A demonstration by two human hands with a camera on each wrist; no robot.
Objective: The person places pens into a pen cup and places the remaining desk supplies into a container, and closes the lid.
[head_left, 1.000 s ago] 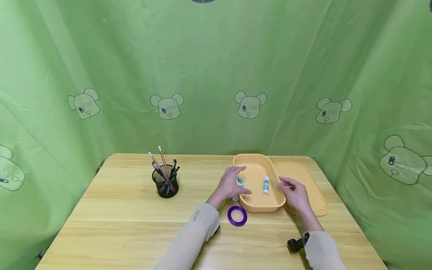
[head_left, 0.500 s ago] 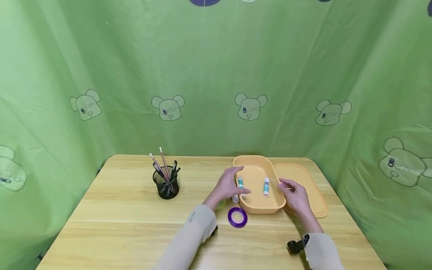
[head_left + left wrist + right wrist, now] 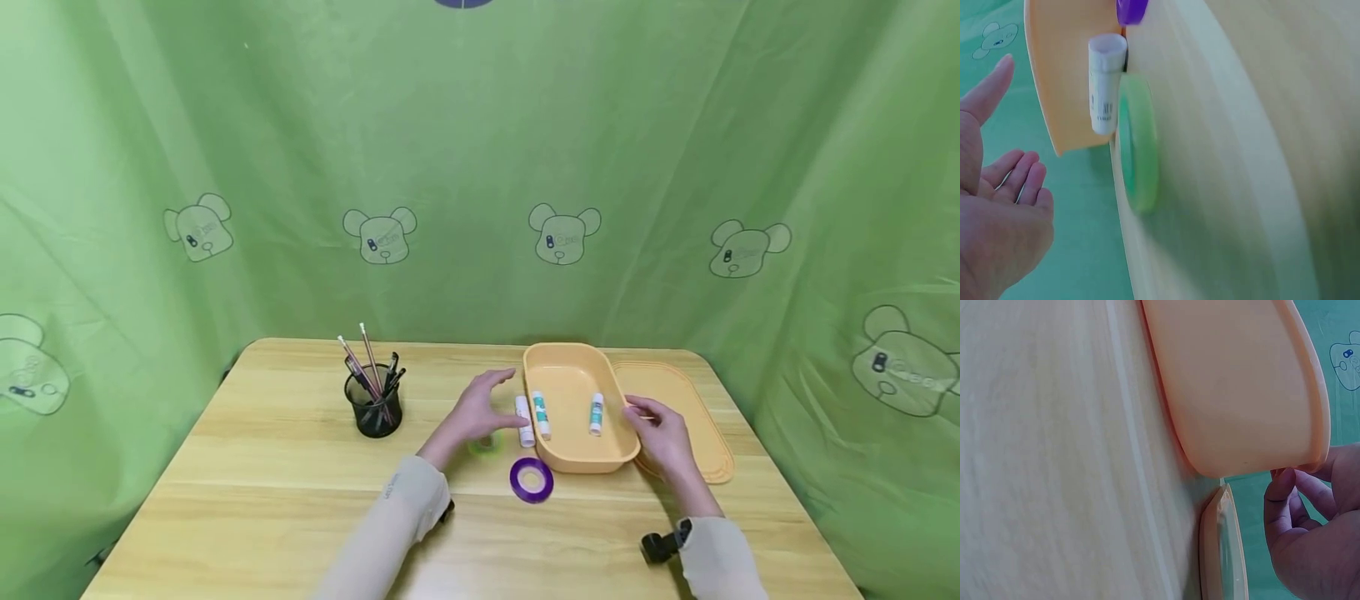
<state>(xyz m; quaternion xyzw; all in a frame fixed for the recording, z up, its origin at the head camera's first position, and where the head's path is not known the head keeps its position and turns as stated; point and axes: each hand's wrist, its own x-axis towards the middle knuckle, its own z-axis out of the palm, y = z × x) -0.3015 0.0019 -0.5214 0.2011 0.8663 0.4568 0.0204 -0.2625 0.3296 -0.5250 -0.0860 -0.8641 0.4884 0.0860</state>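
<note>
The orange box holds two glue sticks, one glue stick along its left wall and another glue stick nearer the right. My right hand pinches the box's right rim between thumb and fingers, as the right wrist view shows. Left of the box, my left hand hovers with thumb and fingers spread and nothing in them. A third glue stick lies on the table against the box's outer left side. Close by it, below the left hand, is a green tape roll.
A purple tape roll lies in front of the box. The orange lid lies flat at the right, partly hidden by my right hand. At the left stands a black mesh cup with pencils and pens. A green curtain hangs behind the table.
My left hand has drawn back to the left, away from over the box's left rim, uncovering the glue sticks there. My right hand stays at the right rim.
</note>
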